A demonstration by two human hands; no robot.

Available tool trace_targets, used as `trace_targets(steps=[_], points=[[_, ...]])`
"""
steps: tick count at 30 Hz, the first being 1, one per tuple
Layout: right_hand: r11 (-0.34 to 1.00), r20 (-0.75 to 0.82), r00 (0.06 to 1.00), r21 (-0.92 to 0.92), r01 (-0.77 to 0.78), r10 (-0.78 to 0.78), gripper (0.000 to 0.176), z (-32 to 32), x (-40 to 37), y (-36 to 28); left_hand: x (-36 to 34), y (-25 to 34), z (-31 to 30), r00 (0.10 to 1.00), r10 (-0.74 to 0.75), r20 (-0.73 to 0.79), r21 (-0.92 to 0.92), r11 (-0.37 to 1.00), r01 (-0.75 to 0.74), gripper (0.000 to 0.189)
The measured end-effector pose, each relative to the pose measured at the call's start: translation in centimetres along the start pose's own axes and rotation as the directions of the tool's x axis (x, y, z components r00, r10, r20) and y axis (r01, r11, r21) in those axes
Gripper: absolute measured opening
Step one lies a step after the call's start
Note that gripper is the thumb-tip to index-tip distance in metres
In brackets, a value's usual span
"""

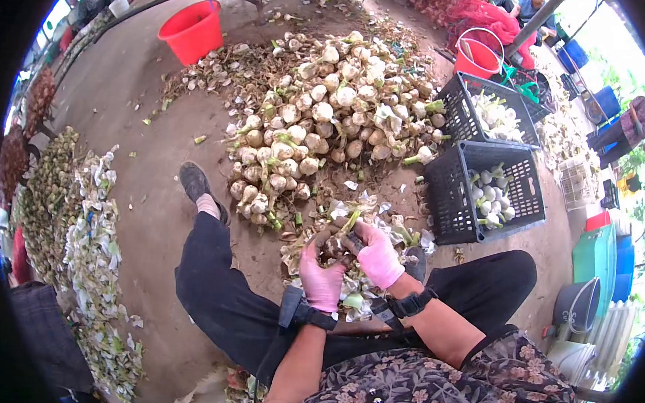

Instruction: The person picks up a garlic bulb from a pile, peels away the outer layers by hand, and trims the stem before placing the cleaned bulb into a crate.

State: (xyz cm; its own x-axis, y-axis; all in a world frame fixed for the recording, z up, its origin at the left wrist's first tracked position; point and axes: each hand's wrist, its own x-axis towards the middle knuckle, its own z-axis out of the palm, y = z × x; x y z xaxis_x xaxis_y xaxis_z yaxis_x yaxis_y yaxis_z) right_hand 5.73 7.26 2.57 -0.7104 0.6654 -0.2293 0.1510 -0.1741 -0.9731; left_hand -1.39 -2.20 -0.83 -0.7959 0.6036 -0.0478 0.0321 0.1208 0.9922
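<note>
My left hand (321,274), in a pink glove with dirt-darkened fingers, is wrapped around a garlic bulb (332,252) in front of my lap. Its green stalk points up between my hands. My right hand (378,257), gloved the same way, closes on the bulb's stalk side; the dark fingertips hide the exact grip. Under both hands lie peeled garlic skins (358,287). Just beyond them rises a large pile of garlic bulbs (323,118), many with cut stalks and dirty outer skins.
Right of the pile stand a black crate (450,201) with several pale bulbs and another crate (455,110) of trimmed garlic. A red bucket (192,38) is at the back left, another red bucket (478,60) behind the crates. Husk heaps (91,240) line the left; a person (629,130) is far right.
</note>
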Motion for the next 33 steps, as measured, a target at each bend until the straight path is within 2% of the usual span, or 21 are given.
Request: trace_targets(steps=[7,10,11,12,13,15,16,17,18,19,20,21,22,23,24,25,28,29,30,31,33], points=[[0.969,-0.094,0.979,-0.187,0.162,-0.182,0.038,-0.7,-0.3,-0.7,-0.1,2.8,0.0,0.985,-0.142,0.1,-0.289,0.943,0.165,0.051],[0.959,-0.133,0.988,-0.281,0.043,-0.083,0.039,-1.2,-0.6,-2.4,0.2,1.7,-0.2,0.987,-0.121,0.108,-0.33,0.932,0.15,0.039],[0.911,-0.12,0.985,-0.406,0.069,-0.128,0.038,-1.6,-0.3,-1.9,0.3,1.3,-0.4,0.961,-0.224,0.162,-0.383,0.883,0.27,0.035],[0.912,-0.125,0.984,-0.404,0.065,-0.125,0.038,-2.1,-0.4,-1.5,0.3,0.7,-0.7,0.921,-0.32,0.221,-0.426,0.818,0.387,0.033],[0.912,-0.103,0.988,-0.404,0.067,-0.118,0.034,-2.6,-0.4,-1.2,0.4,-0.3,-1.0,0.897,-0.289,0.334,-0.487,0.762,0.426,0.035],[0.913,-0.085,0.99,-0.401,0.069,-0.112,0.031,-2.9,-0.5,-1.0,0.5,0.6,-1.1,0.867,-0.322,0.38,-0.501,0.717,0.485,0.036],[0.953,-0.097,0.991,-0.298,0.059,-0.091,0.031,-3.0,-0.4,-0.4,0.5,0.9,-1.1,0.835,-0.351,0.424,-0.512,0.667,0.541,0.037],[0.98,-0.107,0.992,-0.191,0.048,-0.07,0.032,-3.1,-0.3,0.0,0.5,0.7,-0.9,0.833,-0.351,0.429,-0.508,0.669,0.543,0.037],[0.981,-0.114,0.991,-0.19,0.047,-0.07,0.032,-3.3,-0.2,0.3,0.4,0.3,-0.5,0.868,-0.32,0.38,-0.413,0.781,0.468,0.035],[0.974,-0.123,0.989,-0.223,0.049,-0.078,0.033,-3.3,-0.2,0.5,0.3,0.1,-0.1,0.899,-0.279,0.337,-0.305,0.871,0.385,0.039],[0.965,-0.131,0.988,-0.256,0.049,-0.085,0.035,-3.4,-0.1,0.6,0.1,0.8,0.2,0.897,-0.28,0.343,-0.301,0.871,0.388,0.039],[0.919,-0.125,0.991,-0.395,-0.01,-0.043,0.037,-3.2,-0.4,-0.8,0.0,2.0,0.5,0.944,-0.212,0.254,-0.276,0.919,0.281,0.039],[0.92,-0.124,0.991,-0.393,-0.011,-0.041,0.037,-3.1,-0.4,-0.5,0.0,2.7,0.6,0.977,-0.136,0.163,-0.238,0.956,0.173,0.04],[0.923,-0.121,0.989,-0.383,0.03,-0.082,0.031,-2.7,-0.3,-0.5,0.0,2.6,0.4,0.966,-0.231,0.117,-0.308,0.916,0.257,0.041],[0.925,-0.119,0.985,-0.374,0.07,-0.123,0.024,-2.5,-0.3,-0.6,0.1,2.1,0.1,0.965,-0.234,0.115,-0.307,0.916,0.259,0.041],[0.877,-0.12,0.991,-0.48,-0.002,-0.063,0.022,-2.8,-0.5,-1.0,0.2,1.3,0.0,0.957,-0.244,0.159,-0.355,0.89,0.286,0.04],[0.813,-0.145,0.988,-0.581,-0.048,-0.045,0.033,-2.9,-0.1,-2.5,0.2,1.9,-0.5,0.92,-0.296,0.256,-0.434,0.815,0.383,0.04],[0.844,-0.107,0.979,-0.528,0.093,-0.175,0.032,-3.1,0.4,-2.2,0.0,1.9,-0.5,0.881,-0.29,0.374,-0.489,0.745,0.453,0.041],[0.868,-0.156,0.98,-0.495,0.034,-0.127,0.033,-3.5,1.1,-1.0,-0.1,2.0,-0.5,0.831,-0.268,0.487,-0.528,0.668,0.525,0.042],[0.82,-0.182,0.981,-0.571,-0.046,-0.072,0.035,-4.0,2.0,0.3,-0.3,2.3,-0.4,0.774,-0.298,0.559,-0.563,0.549,0.618,0.044],[0.758,-0.219,0.975,-0.639,-0.129,-0.02,0.037,-4.9,2.9,1.5,-0.6,2.1,-0.4,0.758,-0.304,0.577,-0.566,0.52,0.64,0.045]])
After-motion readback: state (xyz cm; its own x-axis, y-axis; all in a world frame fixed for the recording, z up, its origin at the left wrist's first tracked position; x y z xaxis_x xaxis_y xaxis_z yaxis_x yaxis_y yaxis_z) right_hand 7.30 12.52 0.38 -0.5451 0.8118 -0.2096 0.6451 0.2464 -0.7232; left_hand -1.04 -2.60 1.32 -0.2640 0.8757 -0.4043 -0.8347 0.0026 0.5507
